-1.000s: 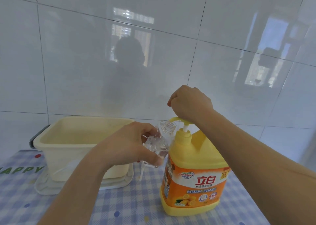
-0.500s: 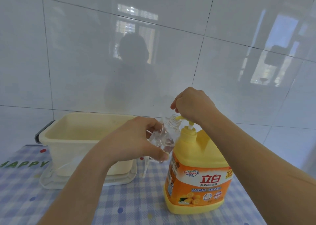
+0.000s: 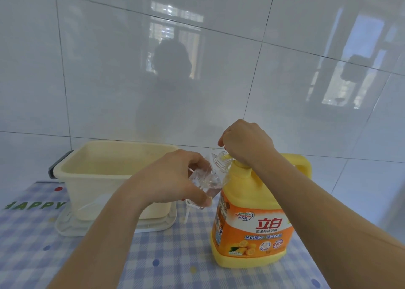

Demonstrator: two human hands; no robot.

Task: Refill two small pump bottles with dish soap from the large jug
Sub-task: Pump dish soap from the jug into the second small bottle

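A large yellow dish soap jug [image 3: 252,218] with an orange label stands upright on the checked tablecloth. My right hand [image 3: 246,142] is closed over the jug's yellow pump head, which is pressed low. My left hand [image 3: 175,179] grips a small clear bottle [image 3: 208,179], tilted with its threaded open neck just under the pump spout. A thin white tube [image 3: 186,216] shows below my left hand, lying behind on the cloth. I see no second small bottle.
A cream plastic tub [image 3: 92,179] sits on a white lid or tray [image 3: 153,225] at the left, behind my left arm. White wall tiles rise right behind. The blue checked tablecloth [image 3: 166,260] covers the table.
My right hand has pushed the pump head down toward the jug's collar. The clear bottle stays held at the spout. The camera view has shifted slightly.
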